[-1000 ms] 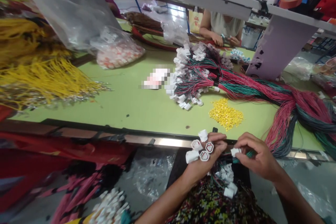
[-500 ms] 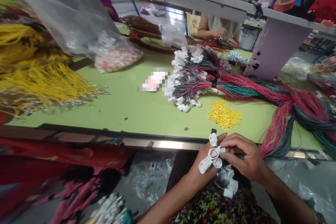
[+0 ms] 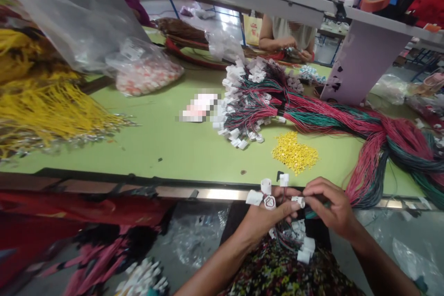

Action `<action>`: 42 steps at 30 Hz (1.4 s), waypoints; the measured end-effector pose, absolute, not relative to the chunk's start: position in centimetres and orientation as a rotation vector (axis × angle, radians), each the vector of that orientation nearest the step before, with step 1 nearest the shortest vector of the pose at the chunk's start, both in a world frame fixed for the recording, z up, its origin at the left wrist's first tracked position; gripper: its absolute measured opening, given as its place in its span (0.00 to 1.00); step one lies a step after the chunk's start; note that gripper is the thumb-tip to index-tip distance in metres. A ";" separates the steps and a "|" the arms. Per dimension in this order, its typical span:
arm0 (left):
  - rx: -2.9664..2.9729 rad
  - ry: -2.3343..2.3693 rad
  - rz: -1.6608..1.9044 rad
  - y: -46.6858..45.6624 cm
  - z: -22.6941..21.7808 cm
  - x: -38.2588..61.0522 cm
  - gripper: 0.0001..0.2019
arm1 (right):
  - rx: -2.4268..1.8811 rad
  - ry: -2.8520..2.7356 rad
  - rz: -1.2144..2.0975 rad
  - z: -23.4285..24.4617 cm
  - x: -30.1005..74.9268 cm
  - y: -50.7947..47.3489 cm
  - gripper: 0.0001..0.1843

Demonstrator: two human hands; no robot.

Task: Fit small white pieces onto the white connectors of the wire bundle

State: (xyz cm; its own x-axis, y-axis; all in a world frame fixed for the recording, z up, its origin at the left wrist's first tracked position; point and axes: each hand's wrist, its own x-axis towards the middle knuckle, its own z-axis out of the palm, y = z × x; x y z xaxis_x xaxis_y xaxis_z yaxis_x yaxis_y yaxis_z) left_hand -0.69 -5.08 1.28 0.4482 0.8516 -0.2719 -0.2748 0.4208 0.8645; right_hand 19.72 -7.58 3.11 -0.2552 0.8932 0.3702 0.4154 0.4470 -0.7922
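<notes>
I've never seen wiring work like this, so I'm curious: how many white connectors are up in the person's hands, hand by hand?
White plastic connectors at the left hand: 4
White plastic connector in the right hand: 1
Total: 5

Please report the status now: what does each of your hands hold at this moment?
Left hand: bunch of white plastic wire connectors gripped. Right hand: pinching one white connector. More wired connectors below the hands, on patterned cloth.

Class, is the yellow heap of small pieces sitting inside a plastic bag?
No, the yellow heap lies loose directly on the green table.
</notes>
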 end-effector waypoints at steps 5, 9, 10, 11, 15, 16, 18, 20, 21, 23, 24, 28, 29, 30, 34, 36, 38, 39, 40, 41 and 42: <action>0.699 0.872 0.978 -5.1 0.4 -0.6 0.16 | -1.426 -1.877 0.615 1.2 19.5 -5.0 0.07; 0.668 0.890 0.987 -5.1 0.5 -0.9 0.17 | -1.578 -2.052 0.481 0.6 19.1 -3.5 0.07; 0.662 0.896 0.994 -5.1 0.6 -0.9 0.17 | -1.610 -2.086 0.464 0.7 19.1 -3.4 0.07; 0.658 0.909 1.007 -5.1 0.6 -1.0 0.17 | -1.629 -2.113 0.477 0.8 19.1 -3.3 0.07; 0.656 0.988 1.086 -5.0 0.3 -1.1 0.16 | -1.586 -2.101 0.650 1.4 19.3 -3.3 0.07; 0.642 0.994 1.103 -5.0 0.2 -1.1 0.16 | -1.572 -2.077 0.667 1.4 19.4 -3.2 0.07; 0.583 0.982 1.126 -4.9 0.2 -1.1 0.17 | -1.534 -2.055 0.669 1.4 19.3 -3.0 0.07; 0.521 0.963 1.141 -4.8 0.2 -1.0 0.18 | -1.478 -2.078 0.674 1.3 19.1 -2.6 0.08; 0.504 0.955 1.144 -4.8 0.2 -1.0 0.18 | -1.452 -2.099 0.675 1.2 18.9 -2.4 0.08; 0.488 0.943 1.149 -4.8 0.3 -1.1 0.19 | -1.425 -2.144 0.655 1.1 18.6 -2.0 0.09; 0.485 0.937 1.153 -4.8 0.3 -1.1 0.19 | -1.425 -2.169 0.631 1.0 18.5 -1.8 0.10; 0.489 0.917 1.169 -4.9 0.1 -1.3 0.18 | -1.508 -2.262 0.498 1.0 18.3 -1.8 0.09; 0.492 0.915 1.169 -4.9 0.1 -1.3 0.17 | -1.537 -2.275 0.485 1.1 18.3 -1.9 0.08; 0.494 0.914 1.169 -4.9 0.0 -1.3 0.17 | -1.560 -2.280 0.486 1.2 18.3 -2.0 0.08; 0.496 0.913 1.171 -4.9 -0.1 -1.3 0.17 | -1.553 -2.219 0.587 1.6 18.4 -2.2 0.05; 0.498 0.910 1.165 -4.9 -0.1 -1.2 0.17 | -1.509 -2.192 0.620 1.6 18.3 -2.1 0.05; 0.505 0.903 1.157 -5.0 0.0 -1.2 0.17 | -1.466 -2.188 0.637 1.3 18.2 -1.9 0.06; 0.508 0.898 1.155 -5.0 0.1 -1.3 0.17 | -1.449 -2.190 0.645 1.1 18.2 -1.8 0.07; 0.509 0.893 1.154 -5.0 0.1 -1.3 0.17 | -1.433 -2.187 0.652 0.9 18.1 -1.7 0.07; 0.509 0.885 1.151 -5.0 0.1 -1.3 0.18 | -1.417 -2.173 0.656 0.8 18.0 -1.6 0.08; 0.508 0.877 1.148 -5.0 0.1 -1.3 0.17 | -1.399 -2.143 0.656 0.7 17.9 -1.7 0.08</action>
